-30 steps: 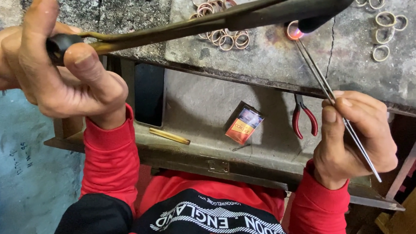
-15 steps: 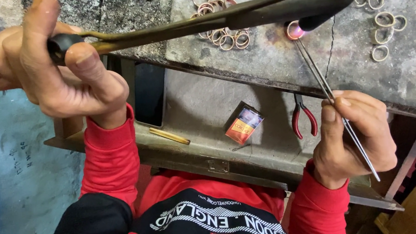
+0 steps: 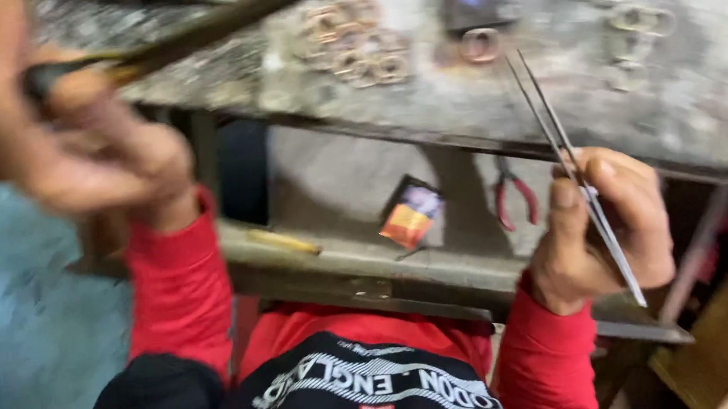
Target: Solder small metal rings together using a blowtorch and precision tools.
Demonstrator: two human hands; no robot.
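- A small metal workshop, seen around a scarred, sooty workbench (image 3: 426,113).
- Metal rings (image 3: 351,45) lie heaped on the workbench.
- Red-handled pliers (image 3: 512,197) rest on the shelf under the workbench.

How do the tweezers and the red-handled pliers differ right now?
The tweezers are held in the right hand, tips up by the bench top; the pliers lie untouched on the lower shelf. The tweezers are long, thin and bare metal; the pliers are shorter with red grips. Both are two-legged gripping tools.
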